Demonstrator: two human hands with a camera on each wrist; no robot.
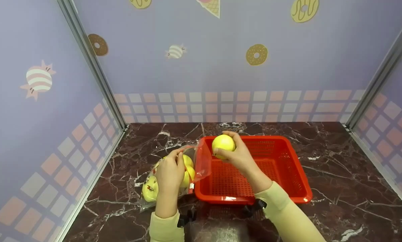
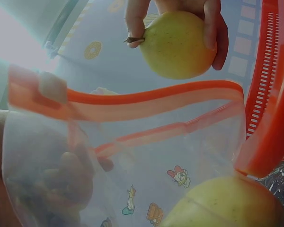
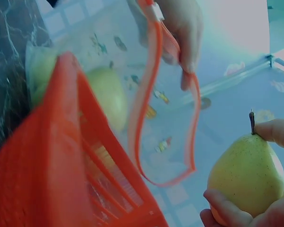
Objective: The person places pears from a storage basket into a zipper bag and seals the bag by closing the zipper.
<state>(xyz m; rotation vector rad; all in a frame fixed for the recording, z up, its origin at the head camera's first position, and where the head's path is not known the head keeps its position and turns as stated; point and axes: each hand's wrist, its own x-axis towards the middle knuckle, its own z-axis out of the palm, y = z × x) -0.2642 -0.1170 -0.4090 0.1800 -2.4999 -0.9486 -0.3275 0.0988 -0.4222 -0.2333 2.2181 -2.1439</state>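
My left hand (image 1: 170, 171) pinches the orange-edged mouth of a clear zip bag (image 1: 203, 161) printed with cartoon figures. Several yellow pears (image 1: 150, 190) lie inside it, partly hidden behind that hand. Over the left part of the red basket (image 1: 303, 178), my right hand (image 1: 242, 161) holds one yellow-green pear (image 1: 223, 143) between thumb and fingers. Its dark stem shows in the right wrist view, where the pear (image 3: 246, 175) stands upright. In the left wrist view the bag's orange zip strip (image 2: 156, 97) gapes, with the held pear (image 2: 177, 45) beyond it.
The basket has slatted sides and a perforated floor (image 1: 231, 178), and the bag's edge overlaps its left rim. Both stand on a dark marbled tabletop (image 1: 348, 188). Lilac panels (image 1: 214, 67) with sweets and tile patterns enclose the back and sides.
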